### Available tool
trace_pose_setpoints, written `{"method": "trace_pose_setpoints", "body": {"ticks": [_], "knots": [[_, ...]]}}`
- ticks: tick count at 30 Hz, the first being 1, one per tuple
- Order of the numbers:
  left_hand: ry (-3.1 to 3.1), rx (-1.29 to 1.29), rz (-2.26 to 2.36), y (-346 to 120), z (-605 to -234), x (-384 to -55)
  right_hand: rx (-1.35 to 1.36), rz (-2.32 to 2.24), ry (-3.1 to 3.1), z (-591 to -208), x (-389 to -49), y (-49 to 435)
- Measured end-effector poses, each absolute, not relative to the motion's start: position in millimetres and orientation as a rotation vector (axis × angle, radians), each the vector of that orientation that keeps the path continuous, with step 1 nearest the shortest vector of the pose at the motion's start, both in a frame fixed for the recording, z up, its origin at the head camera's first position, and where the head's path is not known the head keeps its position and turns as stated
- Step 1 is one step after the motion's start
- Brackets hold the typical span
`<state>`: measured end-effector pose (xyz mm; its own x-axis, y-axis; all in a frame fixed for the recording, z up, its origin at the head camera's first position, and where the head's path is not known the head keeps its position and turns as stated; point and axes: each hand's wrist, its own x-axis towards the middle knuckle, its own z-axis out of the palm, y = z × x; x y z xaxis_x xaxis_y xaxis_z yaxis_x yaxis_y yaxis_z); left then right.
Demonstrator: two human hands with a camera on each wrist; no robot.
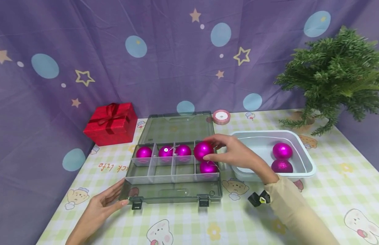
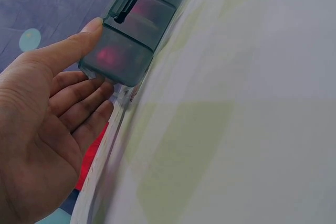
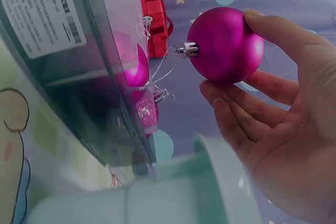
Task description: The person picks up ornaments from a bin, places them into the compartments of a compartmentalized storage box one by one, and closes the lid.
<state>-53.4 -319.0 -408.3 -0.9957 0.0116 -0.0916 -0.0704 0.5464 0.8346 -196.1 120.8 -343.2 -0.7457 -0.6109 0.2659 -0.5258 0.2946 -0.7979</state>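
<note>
My right hand (image 1: 235,151) holds a shiny magenta Christmas ball (image 3: 226,45) between thumb and fingers, its silver cap and string facing the box. It is over the right end of a dark translucent compartment box (image 1: 174,190), whose lid (image 1: 177,127) lies open behind. More magenta balls sit in the back compartments, among them one ball (image 1: 144,153) at the left end. Another ball (image 1: 208,167) lies in the front right compartment, just below the held one. My left hand (image 1: 100,207) grips the box's front left corner, thumb along the front edge and fingers at the side.
A pale blue plastic tub (image 1: 244,173) with two magenta balls (image 1: 282,150) stands right of the box. A red gift box (image 1: 111,124) is at the back left, a pink ribbon roll (image 1: 221,116) behind the lid. A small artificial tree (image 1: 336,75) stands at the back right.
</note>
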Motion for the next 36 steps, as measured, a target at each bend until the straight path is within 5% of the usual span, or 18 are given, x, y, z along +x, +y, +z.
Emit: {"method": "trace_pose_setpoints", "body": {"ticks": [36], "knots": [[2.703,-0.018,1.449,-320,-410,-56,-1.12,-1.387,2.368,-360,-201,63]]}}
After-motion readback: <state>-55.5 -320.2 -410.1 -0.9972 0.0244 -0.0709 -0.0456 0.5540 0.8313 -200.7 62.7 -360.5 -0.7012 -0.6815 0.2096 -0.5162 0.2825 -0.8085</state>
